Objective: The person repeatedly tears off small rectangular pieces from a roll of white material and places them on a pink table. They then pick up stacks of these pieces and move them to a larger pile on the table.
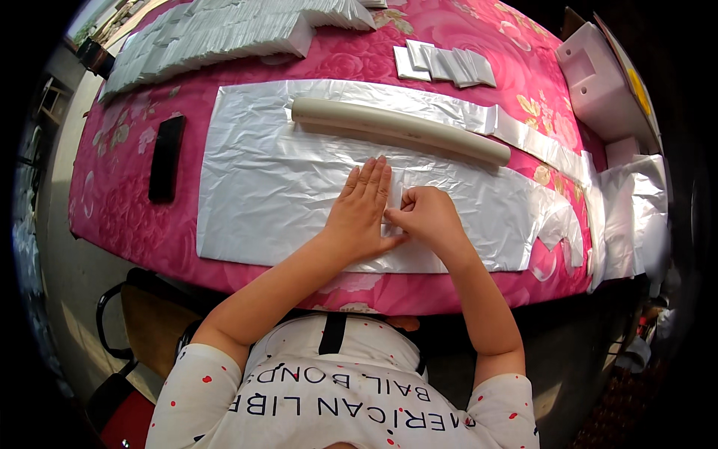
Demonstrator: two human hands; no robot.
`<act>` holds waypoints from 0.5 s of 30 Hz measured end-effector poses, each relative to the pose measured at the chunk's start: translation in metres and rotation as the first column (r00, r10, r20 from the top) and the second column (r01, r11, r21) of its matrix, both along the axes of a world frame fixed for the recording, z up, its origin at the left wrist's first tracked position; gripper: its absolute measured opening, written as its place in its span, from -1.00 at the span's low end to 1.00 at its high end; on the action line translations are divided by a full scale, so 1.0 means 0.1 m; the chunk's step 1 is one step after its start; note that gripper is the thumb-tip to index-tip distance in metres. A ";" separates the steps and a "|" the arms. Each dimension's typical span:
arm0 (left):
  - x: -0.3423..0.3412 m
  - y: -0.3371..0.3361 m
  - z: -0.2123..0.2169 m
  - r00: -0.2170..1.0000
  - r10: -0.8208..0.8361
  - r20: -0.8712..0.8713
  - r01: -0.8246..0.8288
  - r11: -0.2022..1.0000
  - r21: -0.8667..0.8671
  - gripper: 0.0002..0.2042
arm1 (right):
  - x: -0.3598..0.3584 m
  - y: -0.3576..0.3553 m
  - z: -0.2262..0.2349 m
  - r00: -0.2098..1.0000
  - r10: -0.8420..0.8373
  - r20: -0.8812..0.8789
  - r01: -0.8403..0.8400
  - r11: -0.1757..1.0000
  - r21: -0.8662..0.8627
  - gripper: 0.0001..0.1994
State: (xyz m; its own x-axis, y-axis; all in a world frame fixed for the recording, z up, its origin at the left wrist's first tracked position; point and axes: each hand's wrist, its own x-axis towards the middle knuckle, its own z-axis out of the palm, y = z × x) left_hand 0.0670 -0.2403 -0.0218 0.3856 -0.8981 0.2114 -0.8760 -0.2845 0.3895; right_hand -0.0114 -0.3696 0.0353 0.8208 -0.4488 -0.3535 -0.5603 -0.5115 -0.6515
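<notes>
A large sheet of thin, silvery-white plastic film [262, 187] lies spread and wrinkled across the table, with curved cut-out shapes at its right end. My left hand [359, 217] rests flat on it, fingers stretched out together and pointing away from me. Close beside it, my right hand [431, 218] is closed in a pinch at a narrow white fold of film between the two hands. My fingers partly hide that fold. Beyond my hands a beige plastic tube [396, 129] lies slantwise on the sheet.
Many folded white packets [224, 37] stand in rows at the far left. Several more packets [449, 63] lie at the back. A black phone-like slab [166, 159] rests at left on the pink floral tablecloth [123, 217]. A white foam box [598, 82] and hanging film [632, 217] are at right.
</notes>
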 end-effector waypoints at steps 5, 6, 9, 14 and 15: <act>0.01 0.02 0.07 1.000 0.012 0.008 -0.013 0.999 0.048 0.05 | -0.17 0.02 0.12 0.993 0.059 -0.101 -0.090 0.937 -0.338 -0.78; 0.03 0.05 0.09 1.000 0.002 0.012 -0.003 1.000 0.018 0.04 | -0.19 0.02 0.12 0.991 0.078 -0.109 -0.115 0.916 -0.383 -0.77; 0.06 0.17 0.10 1.000 0.010 -0.003 -0.010 0.996 -0.090 0.00 | -0.14 0.20 0.02 0.918 0.239 0.317 0.010 0.785 -0.620 -0.70; 0.01 0.80 0.26 0.955 0.016 -0.297 -0.108 0.949 -0.296 -0.28 | 0.20 0.24 -0.34 0.829 0.496 0.258 -0.181 0.675 -0.715 -0.40; -0.02 0.99 0.25 0.842 -0.055 -0.537 -0.131 0.944 -0.302 -0.40 | 0.26 0.22 -0.44 0.835 0.494 0.242 -0.200 0.683 -0.702 -0.35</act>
